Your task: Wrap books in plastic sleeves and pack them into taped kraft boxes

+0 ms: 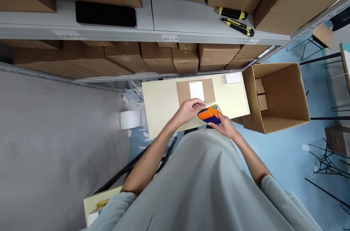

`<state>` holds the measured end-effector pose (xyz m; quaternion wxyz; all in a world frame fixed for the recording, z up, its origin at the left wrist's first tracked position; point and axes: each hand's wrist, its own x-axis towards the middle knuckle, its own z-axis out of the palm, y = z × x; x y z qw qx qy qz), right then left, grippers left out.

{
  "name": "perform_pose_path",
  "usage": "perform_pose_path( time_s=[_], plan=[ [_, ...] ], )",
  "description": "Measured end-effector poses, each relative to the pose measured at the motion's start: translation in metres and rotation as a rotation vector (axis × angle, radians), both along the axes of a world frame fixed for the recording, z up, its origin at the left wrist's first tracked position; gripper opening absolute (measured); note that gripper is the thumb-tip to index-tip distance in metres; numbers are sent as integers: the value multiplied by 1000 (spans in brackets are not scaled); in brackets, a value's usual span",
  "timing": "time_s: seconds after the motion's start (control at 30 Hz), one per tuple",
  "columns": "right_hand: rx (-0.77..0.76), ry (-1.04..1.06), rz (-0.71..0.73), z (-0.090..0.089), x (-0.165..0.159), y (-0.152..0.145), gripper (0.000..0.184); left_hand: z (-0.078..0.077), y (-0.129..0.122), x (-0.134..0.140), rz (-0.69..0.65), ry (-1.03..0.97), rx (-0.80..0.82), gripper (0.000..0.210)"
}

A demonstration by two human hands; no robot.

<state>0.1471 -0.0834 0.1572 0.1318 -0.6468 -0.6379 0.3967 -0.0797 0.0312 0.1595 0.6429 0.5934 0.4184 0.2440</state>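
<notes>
My right hand (224, 126) is wrapped round an orange and blue tape dispenser (210, 113), which I hold just above the near edge of a pale yellow tabletop. A roll of tape (217, 108) shows at its far side. My left hand (192, 109) is at the dispenser's front end, fingers bent and pressed together; whatever they pinch, if anything, is too small to make out. Beyond the hands, a flat brown cardboard piece (182, 90) lies on the table (161, 103), with a white paper label (197, 90) on top.
To the right stands an open cardboard box (284, 96) with small boxes (261, 101) inside. A white stack (232, 78) sits at the table's back right. Above, a shelf (177, 12) carries cartons, a black phone (106, 14) and two utility knives (237, 27). A white roll (130, 120) is left.
</notes>
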Motion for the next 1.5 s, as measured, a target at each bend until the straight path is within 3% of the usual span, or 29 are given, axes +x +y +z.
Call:
perform_pose_path(
  time_s=[0.37,0.53,0.7,0.83,1.07,1.3,1.5],
  plan=[
    [-95,-59,155,-12,55,13,41,-16,-34,41,178,118,127,24],
    [-253,-120,251,-16,93,13,39,-32,-54,74,282,139,85,24],
    [-371,-190,305,-28,154,8,40,-70,-69,75,504,165,22,33],
    [-349,-311,435,-54,194,15,42,-114,-80,70,590,181,-23,37],
    [-139,-547,628,-106,201,57,53,-183,-100,103,813,132,-125,38],
    [-109,-646,674,-131,185,81,53,-217,-90,126,1065,130,-174,26],
    [-79,-679,664,-146,185,97,57,-232,-77,142,1140,132,-151,20]
  ],
)
